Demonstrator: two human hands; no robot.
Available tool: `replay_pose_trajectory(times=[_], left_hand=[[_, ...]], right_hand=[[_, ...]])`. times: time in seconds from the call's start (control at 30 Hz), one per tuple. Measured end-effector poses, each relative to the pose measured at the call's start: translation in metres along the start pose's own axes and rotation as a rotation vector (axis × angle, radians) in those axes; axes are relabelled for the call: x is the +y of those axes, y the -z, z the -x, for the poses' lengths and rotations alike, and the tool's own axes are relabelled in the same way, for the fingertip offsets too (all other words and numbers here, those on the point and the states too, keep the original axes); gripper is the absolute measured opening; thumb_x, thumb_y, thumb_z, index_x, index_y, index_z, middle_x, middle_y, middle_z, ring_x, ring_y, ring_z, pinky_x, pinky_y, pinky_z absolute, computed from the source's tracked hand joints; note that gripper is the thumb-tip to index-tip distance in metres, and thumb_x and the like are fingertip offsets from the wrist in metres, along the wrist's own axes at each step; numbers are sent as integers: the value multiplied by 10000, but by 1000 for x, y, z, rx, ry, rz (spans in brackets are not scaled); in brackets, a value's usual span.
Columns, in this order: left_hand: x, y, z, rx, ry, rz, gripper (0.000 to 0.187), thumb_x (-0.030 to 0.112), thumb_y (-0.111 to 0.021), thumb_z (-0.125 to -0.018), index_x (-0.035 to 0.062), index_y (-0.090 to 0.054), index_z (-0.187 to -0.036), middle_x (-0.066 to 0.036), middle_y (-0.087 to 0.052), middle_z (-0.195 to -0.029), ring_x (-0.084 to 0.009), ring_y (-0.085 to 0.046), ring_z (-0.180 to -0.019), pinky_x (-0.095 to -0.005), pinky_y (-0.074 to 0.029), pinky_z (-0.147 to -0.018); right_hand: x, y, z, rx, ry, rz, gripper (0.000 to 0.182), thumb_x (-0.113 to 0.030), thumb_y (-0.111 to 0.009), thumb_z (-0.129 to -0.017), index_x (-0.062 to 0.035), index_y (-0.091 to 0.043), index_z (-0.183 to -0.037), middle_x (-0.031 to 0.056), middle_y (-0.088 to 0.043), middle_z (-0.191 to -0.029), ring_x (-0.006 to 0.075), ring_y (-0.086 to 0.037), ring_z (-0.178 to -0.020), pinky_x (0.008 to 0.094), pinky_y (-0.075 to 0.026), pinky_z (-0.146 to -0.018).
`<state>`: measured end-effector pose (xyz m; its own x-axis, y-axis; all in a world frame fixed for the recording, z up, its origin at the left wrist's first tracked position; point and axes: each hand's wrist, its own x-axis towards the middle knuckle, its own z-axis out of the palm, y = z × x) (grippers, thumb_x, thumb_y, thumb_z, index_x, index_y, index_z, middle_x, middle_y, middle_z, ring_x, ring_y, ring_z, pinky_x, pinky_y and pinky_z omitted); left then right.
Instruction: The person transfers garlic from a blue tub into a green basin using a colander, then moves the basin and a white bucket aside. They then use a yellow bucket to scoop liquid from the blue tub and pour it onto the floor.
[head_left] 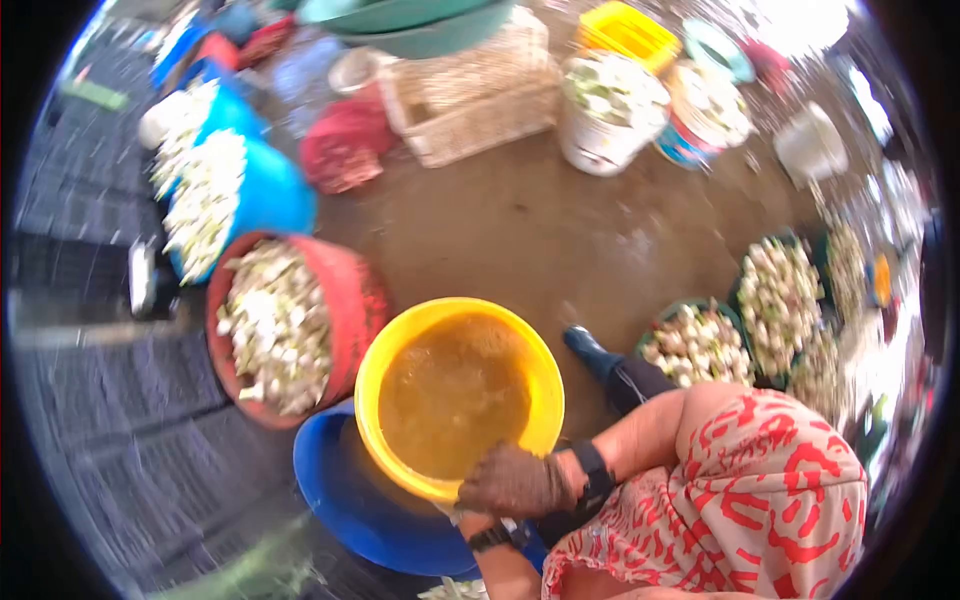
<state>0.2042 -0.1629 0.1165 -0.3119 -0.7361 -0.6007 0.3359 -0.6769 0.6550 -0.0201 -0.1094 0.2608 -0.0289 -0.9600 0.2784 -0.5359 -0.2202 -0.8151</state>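
My right hand (517, 483) was clamped on the near rim of the yellow bucket (540, 375), which sat over the blue tub (335, 485); brimming with murky water, it looked heavy and sloshy; my left hand's (492, 538) grip was hidden.

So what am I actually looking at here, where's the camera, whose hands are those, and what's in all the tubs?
The one picture comes from a camera worn on a person's head, looking down; the round, bent edges come from its wide lens. A dirt-covered hand grips the rim of a yellow bucket of murky brown water, which sits in a blue basin. Which hand it is I cannot tell; a second wrist shows just below. Around it on the wet ground stand a red tub and blue tubs heaped with pale cut pieces.
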Motion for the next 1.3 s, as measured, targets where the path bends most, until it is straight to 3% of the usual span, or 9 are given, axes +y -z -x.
replay_pose_trajectory(times=[0.1,0.3,0.57,0.77,0.83,0.93,1.03,1.07,1.3], left_hand=[[-56,-41,-93,-293,166,-147,708,646,-331,-865,139,-381,-1356,-83,-452,-1344,-294,-445,-1197,-473,-348,-1006],[-218,-147,-200,-197,542,-275,872,785,-476,-699,190,-413,-1334,-56,-474,-1332,-294,-459,-1201,-544,-420,-922],[-349,-263,-201,-356,550,-599,663,559,-529,-847,58,-438,-1272,-117,-516,-1252,-283,-527,-1124,-469,-455,-908],[-330,-315,-153,-523,267,-778,644,380,-639,-816,-97,-421,-1192,-187,-543,-1083,-292,-564,-950,-392,-467,-839],[-300,-333,-126,-693,-367,-1324,659,315,-668,-770,-33,-400,-1261,-207,-467,-1208,-317,-484,-1092,-458,-399,-941],[-252,-357,-89,-816,-630,-1329,720,266,-685,-712,-28,-379,-1295,-233,-422,-1226,-367,-405,-1139,-467,-315,-996],[-198,-345,-67,-763,-610,-1290,736,239,-687,-690,-30,-377,-1301,-241,-430,-1216,-394,-382,-1153,-477,-293,-1009],[-182,-330,-65,-717,-727,-1317,737,220,-671,-715,-47,-341,-1318,-230,-424,-1230,-361,-408,-1150,-456,-324,-1000],[-38,-172,-51,-208,-362,-712,743,198,-636,-770,-67,-257,-1351,-164,-411,-1171,-258,-457,-1076,-374,-387,-933]], right_hand=[[83,26,40,97,-285,38,137,-170,-622,-692,-98,-597,-806,73,-572,-681,290,-594,-648,401,-454,-539],[256,106,148,468,-993,-73,247,-308,-596,-851,-69,-656,-832,149,-641,-780,353,-604,-714,411,-460,-613],[469,154,324,1009,-1372,-203,393,-434,-577,-856,-50,-655,-885,168,-633,-769,233,-551,-646,370,-448,-657],[452,210,337,1343,-1258,-691,404,-414,-606,-857,-16,-663,-890,44,-653,-813,138,-570,-672,311,-466,-631],[439,212,338,1310,-1316,-657,406,-410,-602,-860,-13,-659,-925,46,-653,-831,141,-584,-700,305,-472,-645],[409,203,320,1469,-1225,-883,445,-437,-568,-874,-11,-653,-970,50,-657,-871,145,-585,-747,292,-469,-670],[392,178,300,1490,-1090,-948,436,-431,-561,-880,-15,-654,-973,46,-656,-869,135,-580,-750,286,-468,-665],[375,166,291,1196,-1095,-241,425,-419,-558,-888,-12,-656,-963,39,-654,-859,110,-578,-738,263,-465,-653],[175,93,83,1057,-933,-486,292,-300,-545,-926,-31,-643,-870,-23,-591,-748,46,-524,-655,226,-428,-574]])
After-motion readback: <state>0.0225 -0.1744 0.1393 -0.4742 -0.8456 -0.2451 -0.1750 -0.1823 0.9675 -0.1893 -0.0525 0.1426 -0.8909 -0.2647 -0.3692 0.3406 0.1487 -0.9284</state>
